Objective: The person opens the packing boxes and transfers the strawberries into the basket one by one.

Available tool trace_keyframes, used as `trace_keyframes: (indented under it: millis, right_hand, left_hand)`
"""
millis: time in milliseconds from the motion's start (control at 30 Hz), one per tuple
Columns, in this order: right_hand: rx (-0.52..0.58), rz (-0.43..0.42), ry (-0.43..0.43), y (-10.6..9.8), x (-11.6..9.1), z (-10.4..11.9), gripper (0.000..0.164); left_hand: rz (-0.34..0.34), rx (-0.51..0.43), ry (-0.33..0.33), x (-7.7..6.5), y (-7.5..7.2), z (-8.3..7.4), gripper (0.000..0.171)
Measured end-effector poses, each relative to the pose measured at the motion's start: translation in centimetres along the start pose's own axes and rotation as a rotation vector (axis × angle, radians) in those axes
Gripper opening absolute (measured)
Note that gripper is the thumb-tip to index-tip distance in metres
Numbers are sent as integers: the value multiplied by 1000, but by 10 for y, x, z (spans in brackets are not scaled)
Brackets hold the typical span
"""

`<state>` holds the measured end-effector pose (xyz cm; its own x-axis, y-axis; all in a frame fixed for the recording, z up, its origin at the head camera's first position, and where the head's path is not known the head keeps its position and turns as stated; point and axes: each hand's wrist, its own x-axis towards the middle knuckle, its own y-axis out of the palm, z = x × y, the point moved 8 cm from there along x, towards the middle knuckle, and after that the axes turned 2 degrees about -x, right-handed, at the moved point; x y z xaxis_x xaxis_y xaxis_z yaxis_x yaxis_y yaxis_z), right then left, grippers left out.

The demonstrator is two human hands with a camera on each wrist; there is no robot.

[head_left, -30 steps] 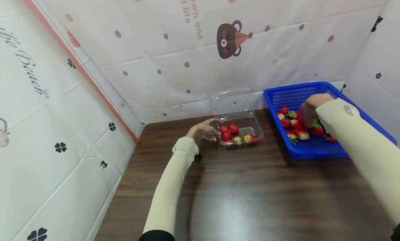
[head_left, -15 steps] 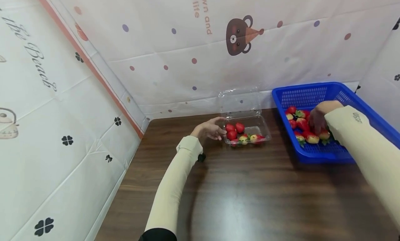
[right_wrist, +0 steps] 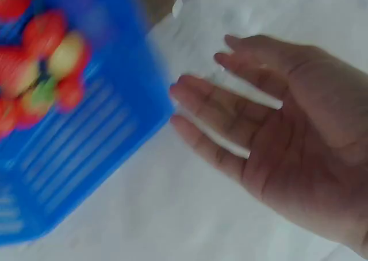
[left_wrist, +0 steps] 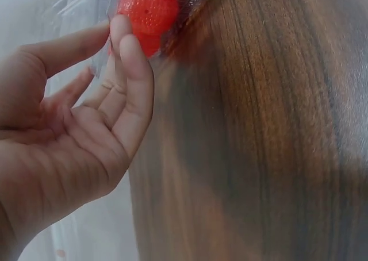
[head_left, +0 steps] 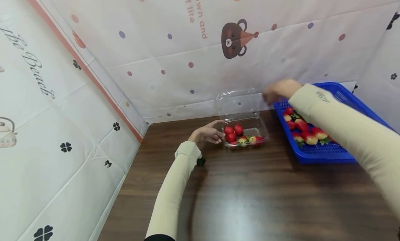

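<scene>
A clear plastic clamshell box [head_left: 259, 130] stands with its lid raised at the back of the table, strawberries [head_left: 231, 137] along its left and front sides. My left hand [head_left: 207, 133] is at the box's left side, fingers loosely bent; in the left wrist view, the fingertips [left_wrist: 135, 51] meet the wall beside a red strawberry [left_wrist: 148, 11]. My right hand [head_left: 281, 90], blurred, is raised between the box and the blue basket [head_left: 328, 161]. The right wrist view shows its palm bare and fingers spread, holding nothing. Several red and pale strawberries [head_left: 309, 138] lie in the basket.
A white printed cloth [head_left: 175, 81] hangs behind the table, with another cloth wall [head_left: 62, 112] on the left. The dark wooden table [head_left: 237, 192] extends toward me. The basket's raised rim stands to the right of the box.
My right hand went into the basket among the strawberries, then rose out and moved left toward the box. My left hand stays beside the box. The head view has shifted slightly.
</scene>
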<state>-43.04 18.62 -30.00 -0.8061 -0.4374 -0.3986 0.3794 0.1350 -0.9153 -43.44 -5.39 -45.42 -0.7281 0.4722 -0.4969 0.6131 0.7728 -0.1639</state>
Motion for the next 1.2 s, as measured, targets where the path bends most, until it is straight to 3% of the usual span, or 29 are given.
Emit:
trace_keyframes:
  millis: [67,133,267,433,633,800,967,1100,1200]
  right_hand:
    - [-19,65,-85,10,23,34,30]
    - [6,78,-131,22,42,60,38]
    - [22,77,-152,46,71,89,46]
    - [-13,108,-113,76,93,94,51]
    - [-81,151,-70,93,93,86,27]
    - [-3,168,-96,78,79,82,23]
    - [141,155,-149,42,55,68,30]
    - [144,119,-164,7,26,43,31]
    - [137,96,-111,-8,3,12,32]
  left_hand:
    - [1,-37,-5,-2,-1,4,77]
    - [-8,-53,-2,-3,-4,5,77]
    - [-41,-54,12,-4,-7,2,75]
    - [-36,-40,11,-3,-1,3,75]
    - [-36,-10,7,-2,5,5,73]
    - [-51,47,41,-3,7,-1,70]
    - [-35,71,48,-2,9,-1,70]
    - [-52,86,62,-2,6,-2,70]
    - [-62,91,58,-1,5,-2,70]
